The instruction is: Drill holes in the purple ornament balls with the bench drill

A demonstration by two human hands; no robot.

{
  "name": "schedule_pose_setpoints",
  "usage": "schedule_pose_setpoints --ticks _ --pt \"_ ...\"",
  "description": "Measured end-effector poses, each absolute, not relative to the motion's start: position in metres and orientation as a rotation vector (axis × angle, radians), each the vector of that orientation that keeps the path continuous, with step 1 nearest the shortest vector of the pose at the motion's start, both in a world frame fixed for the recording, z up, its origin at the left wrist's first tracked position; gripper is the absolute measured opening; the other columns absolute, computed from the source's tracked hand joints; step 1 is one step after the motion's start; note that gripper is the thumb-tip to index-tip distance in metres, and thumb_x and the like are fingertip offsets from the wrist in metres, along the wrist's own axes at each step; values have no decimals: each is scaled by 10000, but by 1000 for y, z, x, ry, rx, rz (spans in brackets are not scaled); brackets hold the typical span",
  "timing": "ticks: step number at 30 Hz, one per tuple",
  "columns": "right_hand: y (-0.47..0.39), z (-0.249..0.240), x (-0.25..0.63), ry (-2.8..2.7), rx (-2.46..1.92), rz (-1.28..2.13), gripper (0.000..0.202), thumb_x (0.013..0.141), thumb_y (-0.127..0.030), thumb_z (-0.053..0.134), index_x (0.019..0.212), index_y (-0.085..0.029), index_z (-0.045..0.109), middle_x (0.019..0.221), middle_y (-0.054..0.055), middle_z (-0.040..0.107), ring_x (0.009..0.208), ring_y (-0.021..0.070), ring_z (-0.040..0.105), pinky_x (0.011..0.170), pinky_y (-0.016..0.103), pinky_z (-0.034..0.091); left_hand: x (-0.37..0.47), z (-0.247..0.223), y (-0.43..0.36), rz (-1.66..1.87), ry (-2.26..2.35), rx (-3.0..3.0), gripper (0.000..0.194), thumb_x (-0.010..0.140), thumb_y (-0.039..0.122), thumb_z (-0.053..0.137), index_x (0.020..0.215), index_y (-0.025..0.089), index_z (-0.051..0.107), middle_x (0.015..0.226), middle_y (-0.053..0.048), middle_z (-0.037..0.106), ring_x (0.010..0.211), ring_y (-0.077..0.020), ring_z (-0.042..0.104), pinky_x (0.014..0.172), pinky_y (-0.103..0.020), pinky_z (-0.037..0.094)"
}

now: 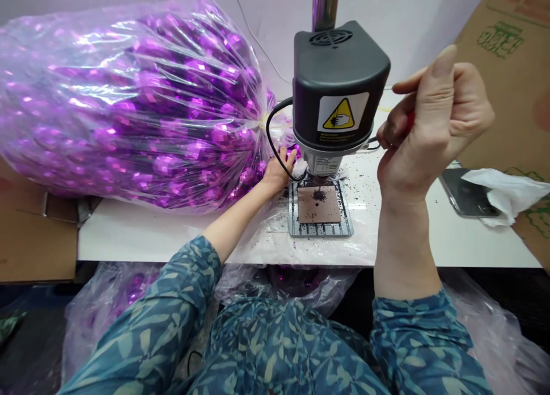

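A black drill press (pixel 341 68) with a yellow warning label stands at the centre, above a brown square board (pixel 311 208) on a slotted metal base (pixel 322 230). Dark shavings lie on the board and around it. My right hand (pixel 433 114) is raised to the right of the drill head, its fingers wrapped round a red handle (pixel 410 121) that shows only in part. Left of the drill's lower part, my left hand (pixel 279 170) reaches toward purple shiny pieces (pixel 296 149) near the tied bag mouth. Its fingertips touch them, but the grip is partly hidden by a black cable.
A large clear bag of purple mirrored balls (pixel 150 108) fills the left of the white table (pixel 129 234). At right are a phone (pixel 466 191), crumpled white tissue (pixel 507 188) and a cardboard box (pixel 507 79). Another carton (pixel 34 229) stands at lower left.
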State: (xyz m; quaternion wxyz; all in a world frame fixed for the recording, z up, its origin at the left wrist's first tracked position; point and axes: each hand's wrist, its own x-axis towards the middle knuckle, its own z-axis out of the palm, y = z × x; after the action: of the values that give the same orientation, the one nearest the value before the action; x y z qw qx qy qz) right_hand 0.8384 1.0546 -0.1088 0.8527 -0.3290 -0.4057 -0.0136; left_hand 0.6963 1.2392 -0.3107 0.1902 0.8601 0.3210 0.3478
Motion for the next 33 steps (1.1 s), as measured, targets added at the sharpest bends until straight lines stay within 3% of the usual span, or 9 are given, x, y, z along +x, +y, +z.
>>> schedule_pose_setpoints --ticks 5,11,16,20,23,27,31,33 --pt "1053 -109 838 -848 -701 -28 501 779 -597 640 644 -120 560 428 -89 306 342 -1 359 358 162 207 635 -310 1194 1161 852 2481 388 955 338 625 1314 193 607 1407 -181 549 1356 -340 537 1160 -460 425" --pt "1050 -111 837 -881 -716 -16 400 895 -463 597 691 -118 599 441 -97 343 359 -31 354 410 130 222 609 -319 1146 1377 977 2538 236 995 176 492 1198 195 611 1206 -140 630 1158 -242 631 1008 -408 535" --pt "1049 -111 836 -877 -705 -11 384 893 -445 601 683 -123 605 448 -92 340 362 -22 351 393 144 214 633 -319 1137 1056 1073 2678 338 917 170 607 1254 174 627 1337 -188 587 1232 -327 579 1030 -495 509" --pt "1049 -112 838 -884 -704 -5 427 853 -510 613 682 -119 594 444 -100 358 357 -34 360 397 125 227 634 -319 1136 792 1134 2681 207 948 225 615 1136 176 685 1313 -195 602 1230 -358 573 987 -519 518" --pt "1048 -114 838 -888 -700 -4 442 844 -528 610 679 -119 580 446 -101 360 358 -36 363 395 121 229 622 -315 1131 748 1067 2628 189 928 256 674 1100 181 695 1407 -198 546 1309 -368 531 1025 -535 501" --pt "1049 -114 837 -878 -689 -14 444 822 -535 624 672 -120 575 449 -95 344 358 -21 371 382 136 238 608 -294 1117 949 987 2236 177 944 310 669 1081 205 708 1272 -136 622 1217 -285 602 1034 -457 518" --pt "1051 -112 836 -855 -664 -7 460 798 -555 633 655 -124 555 438 -93 316 344 -2 353 358 162 210 618 -267 1102 927 842 1328 372 979 542 603 1153 220 667 1039 -67 707 924 -201 707 817 -345 614" --pt "1051 -112 835 -849 -667 -19 456 795 -554 629 655 -126 554 439 -93 318 343 -3 351 359 162 207 628 -258 1096 775 752 990 410 987 562 585 1140 190 663 1018 -75 732 852 -199 733 729 -320 629"
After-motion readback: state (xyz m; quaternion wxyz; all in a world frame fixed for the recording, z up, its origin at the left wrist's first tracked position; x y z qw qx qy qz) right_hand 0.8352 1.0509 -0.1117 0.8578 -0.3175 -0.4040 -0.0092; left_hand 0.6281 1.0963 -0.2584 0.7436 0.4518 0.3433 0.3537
